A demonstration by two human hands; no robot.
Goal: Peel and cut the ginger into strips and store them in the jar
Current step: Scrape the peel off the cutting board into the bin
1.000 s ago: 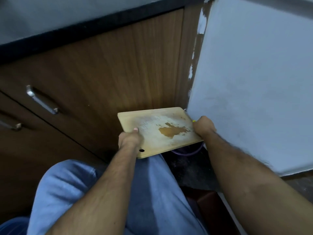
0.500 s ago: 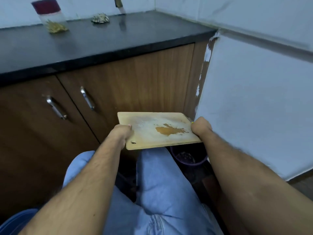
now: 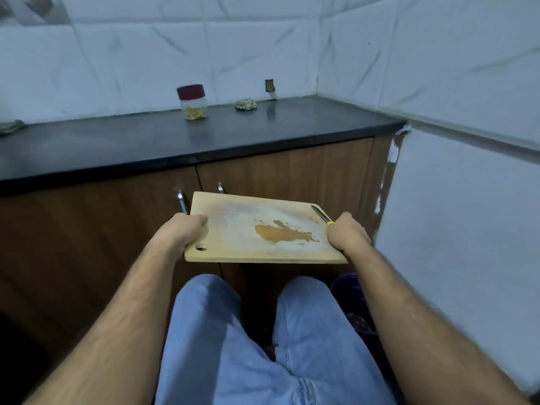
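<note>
A person stands before a kitchen corner, holding a wooden board (image 3: pixel 263 229) level in the air in front of the cabinet doors (image 3: pixel 277 171), above their blue jeans (image 3: pixel 248 331). The left hand (image 3: pixel 181 232) grips the board's left edge, fingers curled under it, near a small hanging hole. The right hand (image 3: pixel 346 232) grips the right edge and also pins a knife (image 3: pixel 321 214) with a yellow-tipped handle flat against the board, blade pointing away. Carrying both together this way probably keeps the knife from sliding off. The board bears a brown stain and pale smears but no ginger pieces, which suggests cutting is finished and the tools are being cleared or returned.

The jar (image 3: pixel 193 102), clear with a dark red lid on, stands well apart on the dark surface (image 3: pixel 117 141), near the back wall. Yellowish strips (image 3: pixel 195 113) lie in its bottom, likely the ginger. To its right sits a small pale heap (image 3: pixel 246 104), possibly peelings; it is too small to tell. A dull lump (image 3: pixel 11 125) lies at the surface's far left edge.

White marbled tiles (image 3: pixel 146 54) cover both walls. A purple bin (image 3: pixel 347 287) stands on the floor by the right leg.
</note>
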